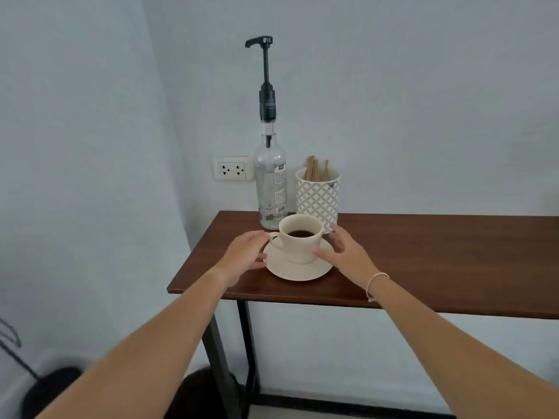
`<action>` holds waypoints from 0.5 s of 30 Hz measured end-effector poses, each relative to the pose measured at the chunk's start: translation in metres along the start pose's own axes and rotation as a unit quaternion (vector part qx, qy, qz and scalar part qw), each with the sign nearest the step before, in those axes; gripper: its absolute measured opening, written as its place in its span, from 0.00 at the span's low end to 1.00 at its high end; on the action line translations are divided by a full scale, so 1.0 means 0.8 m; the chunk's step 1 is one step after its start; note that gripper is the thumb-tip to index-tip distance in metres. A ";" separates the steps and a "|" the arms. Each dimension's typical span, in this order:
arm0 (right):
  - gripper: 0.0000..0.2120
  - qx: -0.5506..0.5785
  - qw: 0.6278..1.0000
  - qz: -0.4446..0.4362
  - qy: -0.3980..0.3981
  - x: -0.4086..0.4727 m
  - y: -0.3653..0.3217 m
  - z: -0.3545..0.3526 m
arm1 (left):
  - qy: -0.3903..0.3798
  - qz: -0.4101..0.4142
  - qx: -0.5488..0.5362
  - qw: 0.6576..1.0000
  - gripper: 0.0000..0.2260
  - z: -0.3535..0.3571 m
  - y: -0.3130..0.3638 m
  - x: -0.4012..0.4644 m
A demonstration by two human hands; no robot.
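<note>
A cream cup [298,247] with dark coffee in it stands on a cream saucer [298,272] near the left end of the brown table [438,261]. The cup's handle points left. My left hand [243,257] is at the saucer's left rim, fingers loosely curved, fingertips close to the handle. My right hand [346,252] is at the saucer's right side with fingers spread and the thumb at the cup's lower wall. Neither hand plainly grips anything.
Right behind the cup stand a clear glass bottle [270,189] with a tall black pump [266,83] and a patterned white holder [317,198] with wooden sticks. A wall socket [233,169] is on the wall. Dark objects [51,388] lie on the floor.
</note>
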State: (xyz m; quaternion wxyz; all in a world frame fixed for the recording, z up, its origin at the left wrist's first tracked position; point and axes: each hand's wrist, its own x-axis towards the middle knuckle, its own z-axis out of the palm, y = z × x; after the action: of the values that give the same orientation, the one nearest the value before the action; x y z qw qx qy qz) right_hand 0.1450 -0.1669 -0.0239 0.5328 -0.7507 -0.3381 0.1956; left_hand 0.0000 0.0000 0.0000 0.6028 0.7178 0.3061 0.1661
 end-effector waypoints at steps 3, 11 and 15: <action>0.42 0.023 0.999 -0.015 -0.033 0.019 0.009 -0.005 | -0.025 -0.025 -0.022 0.999 0.18 0.002 0.003 0.010; 0.37 0.018 0.994 -0.069 -0.079 0.045 0.030 -0.006 | -0.033 -0.031 -0.119 0.992 0.13 0.016 -0.011 0.022; 0.35 0.020 0.994 -0.080 -0.073 0.040 0.031 -0.007 | -0.048 -0.020 -0.122 0.991 0.11 0.021 -0.011 0.022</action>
State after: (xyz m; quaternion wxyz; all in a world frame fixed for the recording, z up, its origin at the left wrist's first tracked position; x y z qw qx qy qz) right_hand 0.1786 -0.1524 -0.0427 0.5358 -0.6938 -0.4310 0.2139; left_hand 0.0216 -0.0010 -0.0142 0.7032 0.6395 0.2689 0.1559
